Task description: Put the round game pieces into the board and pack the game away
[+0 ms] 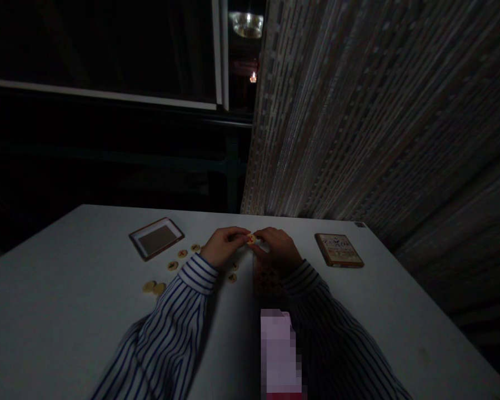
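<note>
Both my hands meet over the far middle of a white table [66,311]. My left hand [224,245] and my right hand [279,248] pinch a small round tan game piece [251,239] between their fingertips. Under my right wrist lies a dark patterned board or box part [265,278], partly hidden. Several more round tan pieces [173,265] lie scattered on the table to the left of my left hand. Striped sleeves cover both arms.
An open box half [156,238] with a pale inside lies at the far left. A printed box lid [339,250] lies at the far right. A woven blind hangs behind the table on the right; a dark window stands on the left.
</note>
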The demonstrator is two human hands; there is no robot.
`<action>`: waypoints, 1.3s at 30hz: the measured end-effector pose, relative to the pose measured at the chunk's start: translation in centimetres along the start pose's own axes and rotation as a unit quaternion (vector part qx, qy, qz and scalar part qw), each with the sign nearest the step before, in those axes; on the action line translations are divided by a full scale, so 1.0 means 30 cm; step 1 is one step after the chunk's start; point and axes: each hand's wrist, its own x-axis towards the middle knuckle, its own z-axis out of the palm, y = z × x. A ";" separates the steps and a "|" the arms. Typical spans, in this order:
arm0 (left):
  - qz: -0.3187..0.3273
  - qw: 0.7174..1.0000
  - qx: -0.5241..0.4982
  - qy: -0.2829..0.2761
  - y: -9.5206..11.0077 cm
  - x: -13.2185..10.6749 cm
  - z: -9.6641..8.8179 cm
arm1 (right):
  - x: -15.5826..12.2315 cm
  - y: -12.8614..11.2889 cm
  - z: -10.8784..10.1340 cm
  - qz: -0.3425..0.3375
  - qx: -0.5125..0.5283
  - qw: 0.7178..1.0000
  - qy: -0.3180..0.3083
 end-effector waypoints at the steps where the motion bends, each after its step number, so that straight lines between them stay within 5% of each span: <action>1: -0.001 1.000 -0.002 0.001 0.006 0.002 0.010 | -0.007 0.007 -0.004 0.002 -0.003 1.000 0.002; 17: -0.009 1.000 -0.012 -0.013 0.022 0.024 0.122 | -0.085 0.093 -0.049 0.015 0.021 1.000 0.000; 24: -0.027 0.998 -0.052 -0.037 0.013 0.019 0.126 | -0.087 0.105 -0.054 0.016 0.010 1.000 -0.012; 39: -0.059 0.988 -0.145 0.016 -0.002 0.034 0.118 | -0.028 0.122 -0.052 -0.044 0.020 0.998 -0.033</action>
